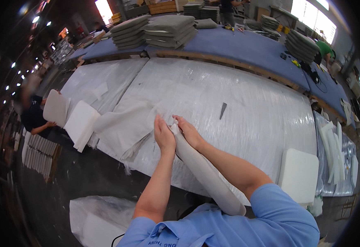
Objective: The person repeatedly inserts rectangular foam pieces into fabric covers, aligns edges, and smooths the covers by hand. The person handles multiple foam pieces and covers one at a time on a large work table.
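Observation:
A long, pale grey fabric-covered cushion (206, 175) stands on its edge. It slants from my chest out over the wrapped table. My left hand (164, 136) presses flat along the left side of its far end, fingers together. On the other side my right hand (188, 131) grips the same end, its fingertips curled at the fabric's edge. Just left of my hands lies a loose pile of pale fabric covers (126, 125). A dark, narrow pointed tool (222, 111) rests on the table to the right of them.
The table (266, 123) is covered in clear plastic film. A white foam pad (298, 176) lies at its right edge, other white pads (81, 123) at its left. A co-worker (36, 113) there handles a pad. Grey cushion stacks (169, 31) stand on the blue bench (237, 49) beyond.

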